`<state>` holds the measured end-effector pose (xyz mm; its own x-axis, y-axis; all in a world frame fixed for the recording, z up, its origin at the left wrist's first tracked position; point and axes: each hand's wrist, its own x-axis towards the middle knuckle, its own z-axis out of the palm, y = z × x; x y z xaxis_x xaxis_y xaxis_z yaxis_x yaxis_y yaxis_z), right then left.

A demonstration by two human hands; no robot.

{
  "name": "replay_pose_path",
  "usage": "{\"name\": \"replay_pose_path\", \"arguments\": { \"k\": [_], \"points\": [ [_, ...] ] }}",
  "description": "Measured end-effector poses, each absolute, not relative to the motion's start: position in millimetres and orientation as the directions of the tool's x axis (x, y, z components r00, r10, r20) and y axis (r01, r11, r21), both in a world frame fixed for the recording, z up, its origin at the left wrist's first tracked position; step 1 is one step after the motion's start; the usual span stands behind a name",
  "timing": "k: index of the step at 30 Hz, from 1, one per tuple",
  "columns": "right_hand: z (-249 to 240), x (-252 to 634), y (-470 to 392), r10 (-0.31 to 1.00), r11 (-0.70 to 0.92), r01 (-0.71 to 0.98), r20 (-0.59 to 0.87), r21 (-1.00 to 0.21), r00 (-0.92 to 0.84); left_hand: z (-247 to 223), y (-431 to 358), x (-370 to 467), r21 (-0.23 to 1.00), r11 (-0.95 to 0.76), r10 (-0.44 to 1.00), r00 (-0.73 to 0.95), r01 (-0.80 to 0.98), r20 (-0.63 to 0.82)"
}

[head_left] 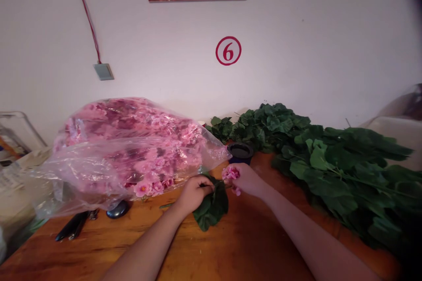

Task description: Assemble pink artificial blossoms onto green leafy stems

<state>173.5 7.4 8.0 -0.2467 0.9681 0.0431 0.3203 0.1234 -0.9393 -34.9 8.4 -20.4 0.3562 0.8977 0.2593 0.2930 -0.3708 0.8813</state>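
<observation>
My left hand [194, 194] is closed on a sprig of dark green artificial leaves [212, 208], which hang down over the wooden table. Close by on the right, my right hand [245, 180] has its fingers curled round a small bunch of pink artificial flowers [231, 173]. The flowers and the leaves are side by side, and whether their stems touch I cannot tell. Left of my hands lies a large clear plastic bag [132, 149] full of pink flowers. A few blossoms [148, 187] show at its front edge.
Heaps of green leaf sprays [343, 175] cover the right side and back of the table [184, 250]. Behind my right hand stands a dark round container [240, 151]. At the left lie a black folded tool [74, 225] and a dark rounded object [118, 209]. A wall [280, 52] rises behind.
</observation>
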Motion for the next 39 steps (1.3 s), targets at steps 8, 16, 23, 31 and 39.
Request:
{"name": "replay_pose_path", "arguments": {
  "k": [8,16,23,31,39],
  "points": [
    [1.6,169.2,5.9,0.964,0.220,0.371,0.142,-0.902,-0.226,-24.1,8.8,-35.7,0.839,-0.432,0.872,0.391,0.331,0.295],
    [-0.3,169.0,7.9,0.911,0.382,0.506,0.223,-0.773,-0.348,-25.9,10.4,-35.3,0.814,-0.460,0.853,0.432,0.354,0.294],
    [-11.7,162.4,9.1,0.959,0.245,0.480,0.137,-0.842,-0.249,-30.1,12.8,-37.6,0.812,-0.456,0.853,0.439,0.366,0.281],
    [-10.9,153.6,4.8,0.983,-0.022,0.310,-0.078,-0.950,-0.169,-29.8,10.8,-36.1,0.793,-0.467,0.856,0.426,0.391,0.294],
    [-14.8,148.7,2.4,0.990,-0.074,0.234,-0.099,-0.969,-0.096,-26.9,9.2,-34.2,0.749,-0.504,0.843,0.434,0.430,0.318]
  ]
}}
